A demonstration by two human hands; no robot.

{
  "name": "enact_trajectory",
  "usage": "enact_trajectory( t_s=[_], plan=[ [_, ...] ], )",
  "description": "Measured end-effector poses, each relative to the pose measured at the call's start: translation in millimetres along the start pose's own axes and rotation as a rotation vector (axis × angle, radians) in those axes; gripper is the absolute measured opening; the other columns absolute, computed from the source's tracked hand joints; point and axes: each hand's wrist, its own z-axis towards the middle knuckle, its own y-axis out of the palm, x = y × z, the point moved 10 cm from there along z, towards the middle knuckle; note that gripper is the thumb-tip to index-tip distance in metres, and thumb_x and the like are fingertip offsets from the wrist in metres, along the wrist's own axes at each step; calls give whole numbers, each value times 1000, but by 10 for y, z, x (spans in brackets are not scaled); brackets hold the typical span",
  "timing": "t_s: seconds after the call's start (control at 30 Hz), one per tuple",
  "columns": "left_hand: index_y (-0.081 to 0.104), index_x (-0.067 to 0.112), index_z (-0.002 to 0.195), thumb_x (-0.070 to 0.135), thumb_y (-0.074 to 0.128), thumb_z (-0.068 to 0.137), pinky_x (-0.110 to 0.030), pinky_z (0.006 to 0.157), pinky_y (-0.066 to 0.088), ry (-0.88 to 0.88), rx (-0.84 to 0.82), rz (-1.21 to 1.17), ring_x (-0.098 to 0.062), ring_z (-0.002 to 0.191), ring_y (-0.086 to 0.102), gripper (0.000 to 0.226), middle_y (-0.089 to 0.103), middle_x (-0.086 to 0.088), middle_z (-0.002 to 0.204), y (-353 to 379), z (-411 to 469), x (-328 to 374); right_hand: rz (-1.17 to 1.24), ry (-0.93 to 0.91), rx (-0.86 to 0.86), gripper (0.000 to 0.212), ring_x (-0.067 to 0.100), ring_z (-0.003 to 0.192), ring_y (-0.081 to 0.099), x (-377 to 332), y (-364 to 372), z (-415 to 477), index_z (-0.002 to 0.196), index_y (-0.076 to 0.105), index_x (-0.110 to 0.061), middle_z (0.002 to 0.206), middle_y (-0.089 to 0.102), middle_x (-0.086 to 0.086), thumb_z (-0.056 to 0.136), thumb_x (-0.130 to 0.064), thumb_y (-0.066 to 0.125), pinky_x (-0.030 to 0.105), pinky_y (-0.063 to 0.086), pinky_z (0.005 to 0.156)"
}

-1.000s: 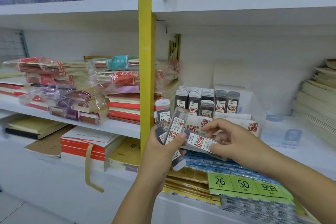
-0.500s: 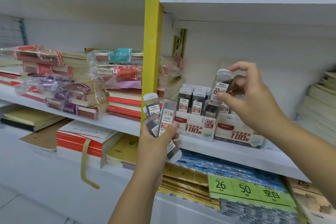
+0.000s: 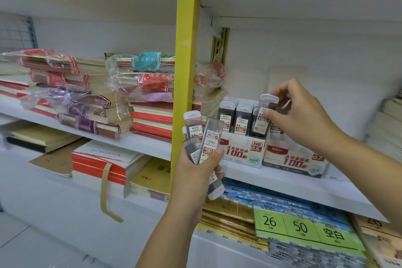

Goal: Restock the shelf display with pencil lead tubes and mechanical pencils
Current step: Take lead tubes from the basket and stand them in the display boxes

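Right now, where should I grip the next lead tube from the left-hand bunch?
Pinch the frontmost tube by its clear upper end, coming from above right. It stands fanned above the left hand, whose thumb covers its lower label; the right hand must first release its tube.

Both hands raised, each grip (image 3: 196,159) (image 3: 302,113) seemingly closed.
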Motion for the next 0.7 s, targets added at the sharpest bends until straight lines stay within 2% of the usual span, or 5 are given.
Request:
enact_trajectory(
  t_s=[0.1,0.23,0.53,0.6,0.7],
  plan=[
    [65,34,105,25,79,85,-21,55,56,-1,1,6,-5,58,66,26,72,7,72,3,-11,0,-144,-52,-94,21,6,95,45,8,187,-28,91,50,-32,93,47,-22,83,-31,70,19,36,73],
    [65,33,105,25,79,84,-23,56,56,-1,-5,13,-6,59,66,26,72,6,73,0,-25,7,-118,-19,-99,39,6,102,45,32,197,-23,121,52,-29,96,47,-23,85,-34,67,28,42,85],
    [65,35,103,29,80,82,-26,57,59,-1,-12,33,-9,59,66,27,72,3,72,-15,-32,38,6,102,-123,14,0,91,52,170,159,77,97,54,-43,103,56,-9,90,-35,63,19,38,72],
    [65,34,103,30,80,82,-26,57,59,-3,-19,49,-10,59,66,26,72,2,72,-13,-35,35,-91,80,-113,13,6,100,44,172,194,78,103,60,-39,106,53,-9,90,-36,62,24,35,83],
    [67,38,98,31,80,82,-28,58,60,-9,-36,51,-11,59,66,22,72,1,73,1,-35,24,-289,-4,-18,31,8,103,28,113,184,27,123,63,-29,104,43,-7,95,-37,53,27,30,88]
  ],
)
